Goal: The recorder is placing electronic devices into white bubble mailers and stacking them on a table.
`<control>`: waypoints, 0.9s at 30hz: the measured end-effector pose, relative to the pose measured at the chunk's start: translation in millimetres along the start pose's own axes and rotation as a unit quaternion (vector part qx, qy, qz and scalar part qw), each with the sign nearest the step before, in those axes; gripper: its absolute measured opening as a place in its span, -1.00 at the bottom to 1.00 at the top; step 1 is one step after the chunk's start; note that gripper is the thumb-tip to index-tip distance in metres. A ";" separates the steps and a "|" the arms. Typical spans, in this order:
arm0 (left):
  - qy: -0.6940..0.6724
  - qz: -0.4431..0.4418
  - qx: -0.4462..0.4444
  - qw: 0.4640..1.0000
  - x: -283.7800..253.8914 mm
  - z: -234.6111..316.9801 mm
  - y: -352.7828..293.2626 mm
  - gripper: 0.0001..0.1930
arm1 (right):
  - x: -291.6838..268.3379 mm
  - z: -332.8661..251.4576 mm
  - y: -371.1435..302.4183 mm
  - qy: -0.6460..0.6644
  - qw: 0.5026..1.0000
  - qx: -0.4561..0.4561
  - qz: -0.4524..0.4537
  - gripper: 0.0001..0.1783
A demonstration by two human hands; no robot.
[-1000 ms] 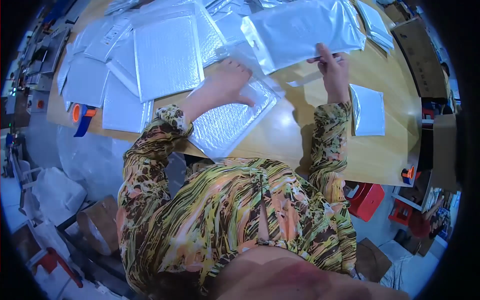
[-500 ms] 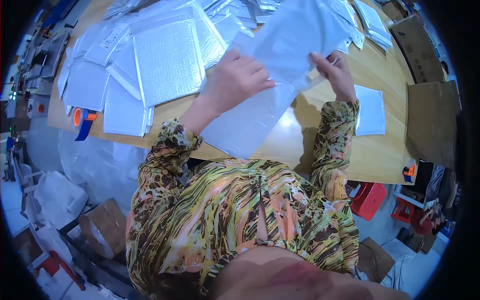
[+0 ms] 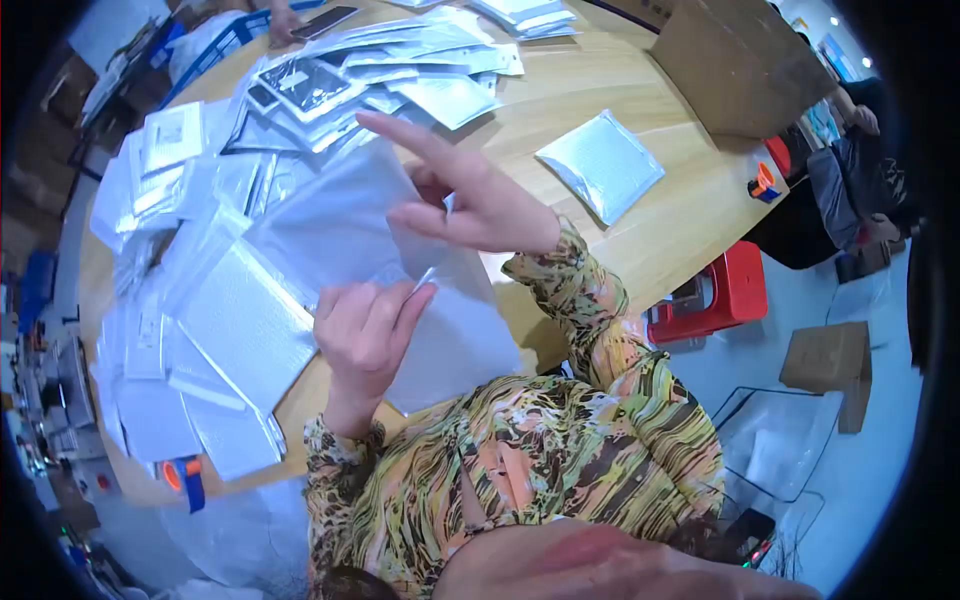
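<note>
My left hand [image 3: 362,332] is closed on the edge of a translucent white plastic bag [image 3: 335,225], pinching a fold between thumb and fingers. The bag spreads above the table from near the piles down toward my front. Over its upper right part, my right hand [image 3: 482,200] has its index finger stretched out and its thumb apart. The other fingers of that hand are curled and partly hidden. Beside my left hand lies a silvery bubble mailer [image 3: 245,320] on a pile of similar flat packets.
More packets [image 3: 440,95] are heaped at the back of the wooden table [image 3: 540,90]. A single packet [image 3: 602,166] lies to the right, before a cardboard box [image 3: 740,65]. Tape dispensers sit at the left edge [image 3: 185,480] and right edge [image 3: 764,183]. Another person's hand [image 3: 284,22] is at the far left.
The view has swung, so the table appears turned. My right hand has let go of the bag and extended its index finger; my left hand now pinches the bag's edge.
</note>
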State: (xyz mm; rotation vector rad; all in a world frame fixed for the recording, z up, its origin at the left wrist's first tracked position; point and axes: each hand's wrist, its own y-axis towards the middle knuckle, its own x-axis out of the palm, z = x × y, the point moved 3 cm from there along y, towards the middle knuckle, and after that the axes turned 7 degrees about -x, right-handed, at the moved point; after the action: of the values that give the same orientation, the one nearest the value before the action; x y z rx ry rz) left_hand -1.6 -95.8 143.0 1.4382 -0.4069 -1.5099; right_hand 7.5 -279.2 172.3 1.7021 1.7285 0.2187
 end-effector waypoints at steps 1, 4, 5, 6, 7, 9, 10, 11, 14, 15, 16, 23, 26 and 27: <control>-0.017 -0.005 -0.021 1.000 0.5 -3.1 -1.9 -0.86 | 1.7 -0.4 -1.4 -0.014 1.000 -0.010 -0.011 -0.42; -0.028 -0.017 -0.043 0.999 1.3 -6.0 -8.0 -0.86 | 5.6 4.9 -8.2 -0.031 0.998 -0.033 -0.035 -0.51; -0.021 -0.021 -0.041 0.999 0.9 -6.0 -10.8 -0.86 | 6.8 8.1 -11.0 -0.036 0.997 -0.049 -0.051 -0.57; -0.014 -0.024 -0.041 0.999 0.4 -6.0 -13.2 -0.86 | 7.5 10.9 -13.7 -0.039 0.995 -0.066 -0.067 -0.62; -0.006 -0.028 -0.041 0.999 -0.1 -5.9 -15.0 -0.86 | 7.9 12.2 -16.5 -0.042 0.992 -0.082 -0.083 -0.67; -0.021 -0.021 -0.048 0.998 -7.6 -9.2 -20.7 -0.87 | 21.3 6.5 -20.7 -0.014 0.986 -0.067 -0.155 -0.87; -0.015 -0.025 -0.058 0.998 -4.1 -6.6 -18.8 -0.87 | 17.1 -1.1 -26.6 -0.002 0.985 -0.065 -0.162 -0.87; -0.010 -0.038 -0.050 0.998 -4.4 -6.5 -22.7 -0.88 | 22.3 0.4 -29.4 -0.049 0.983 -0.027 -0.176 -0.86; 0.004 -0.038 -0.064 0.997 -4.3 -19.7 -38.2 -0.86 | 29.7 11.6 -36.1 -0.071 0.978 0.026 -0.195 -0.79; 0.016 -0.038 -0.077 0.996 -8.4 -21.0 -35.4 -0.86 | 31.8 8.2 -37.1 -0.060 0.976 0.021 -0.207 -0.79; 0.040 -0.004 -0.076 0.996 -11.3 -22.2 -29.6 -0.84 | 31.0 10.4 -41.7 -0.077 0.975 0.077 -0.191 -0.78; -0.218 0.164 -0.448 0.851 10.0 -87.2 -90.8 -0.81 | 40.1 32.3 -52.1 0.004 0.978 0.168 -0.124 -0.76; -0.406 0.007 -0.624 0.668 18.9 -90.8 -105.9 -0.77 | 42.3 37.1 -46.4 -0.133 0.977 0.094 -0.139 -0.77; -0.459 -0.046 -0.665 0.587 22.1 -88.4 -110.2 -0.75 | 43.2 37.5 -44.6 -0.179 0.971 0.068 -0.143 -0.78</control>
State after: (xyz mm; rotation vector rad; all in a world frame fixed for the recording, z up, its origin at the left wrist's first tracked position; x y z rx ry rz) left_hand 36.7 -29.3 22.4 -0.5967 0.2782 -1.8038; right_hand -3.2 -257.3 103.9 1.4530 1.7137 -0.3269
